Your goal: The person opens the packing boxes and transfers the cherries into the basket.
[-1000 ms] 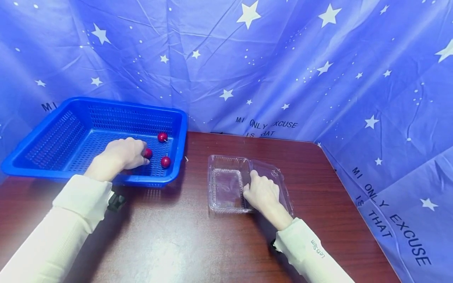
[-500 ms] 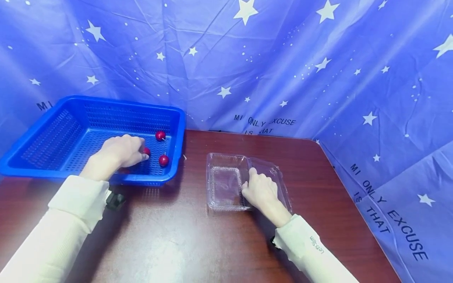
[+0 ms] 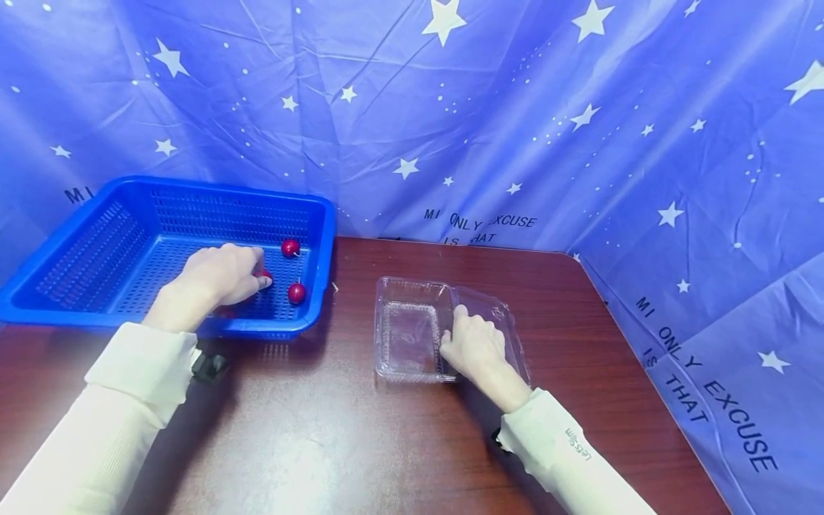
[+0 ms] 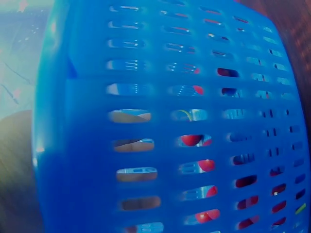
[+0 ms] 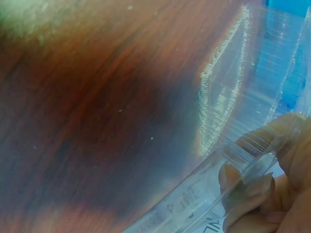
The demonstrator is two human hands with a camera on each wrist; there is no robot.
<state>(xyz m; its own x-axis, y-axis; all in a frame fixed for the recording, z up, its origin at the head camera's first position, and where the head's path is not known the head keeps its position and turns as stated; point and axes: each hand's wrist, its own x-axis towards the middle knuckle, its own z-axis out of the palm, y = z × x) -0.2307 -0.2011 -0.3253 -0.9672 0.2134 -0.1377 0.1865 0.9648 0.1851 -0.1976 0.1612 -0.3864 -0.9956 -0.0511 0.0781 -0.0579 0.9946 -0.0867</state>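
Reaching over the near rim of a blue plastic basket (image 3: 161, 315), my left hand (image 3: 215, 277) has its fingers curled at a red cherry (image 3: 267, 274), mostly covered by the thumb and fingertips. Two more cherries with thin stems lie at the basket's right end, one cherry (image 3: 290, 248) behind the other cherry (image 3: 296, 293). The left wrist view shows slotted basket wall (image 4: 82, 155) with red showing through it. My right hand (image 3: 475, 349) grips a clear plastic box (image 3: 410, 332) where base and folded-back lid (image 3: 508, 329) meet; its fingers (image 5: 252, 194) curl at the plastic edge.
A brown wooden table (image 3: 347, 443) carries the basket on the left and the box right of centre. A blue curtain (image 3: 386, 107) with white stars hangs behind and along the right side. A small pale scrap (image 3: 335, 287) lies beside the basket.
The left fingers have closed in on the cherry, which now shows less. The right hand keeps its grip on the box. The whole head view has shifted slightly.
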